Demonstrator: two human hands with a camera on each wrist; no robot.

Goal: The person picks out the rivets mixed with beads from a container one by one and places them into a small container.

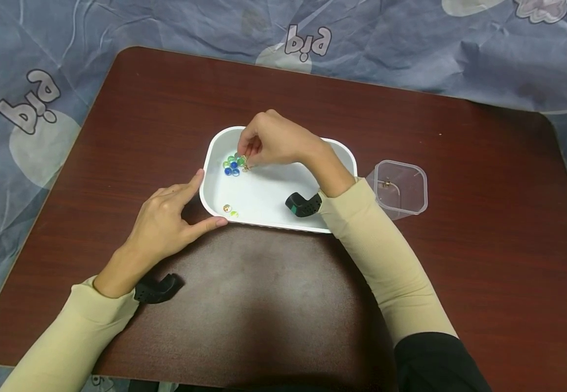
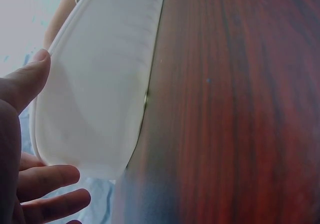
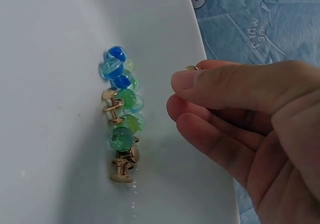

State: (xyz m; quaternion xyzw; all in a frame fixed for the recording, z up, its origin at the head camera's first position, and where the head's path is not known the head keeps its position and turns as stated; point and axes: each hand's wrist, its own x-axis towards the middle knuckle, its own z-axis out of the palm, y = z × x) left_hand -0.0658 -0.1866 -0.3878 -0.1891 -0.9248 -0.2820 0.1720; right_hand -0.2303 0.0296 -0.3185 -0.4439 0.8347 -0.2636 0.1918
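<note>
The step in hand looks like picking gold pieces out of a mixed cluster. The right hand (image 1: 276,139) pinches what seems to be a gold stud (image 3: 190,67) between thumb and forefinger, over the tray (image 1: 264,198), near marbles (image 3: 126,98) and loose studs (image 3: 121,173). The left hand (image 1: 163,215) has its thumb and fingers spread about the tray's near left corner, touching the edge, seemingly to steady it. The next move likely calls for a tight pinch and a lift clear of the tray's wall, perhaps toward the box (image 1: 413,188) just right of it, which already holds some gold (image 1: 387,184).

The right wrist view shows a sliver of the pinched stud, which is hard to make out in the head view; it also separates 3 blue marbles from the green ones and shows the studs' flat ends. Only the head view gives the box, plus 2 strays by the near rim: a gold piece (image 1: 227,208) and a yellow-green marble (image 1: 234,214). The left wrist view shows the tray's outer wall, with the thumb at the rim and the fingers apart, but no marbles.
</note>
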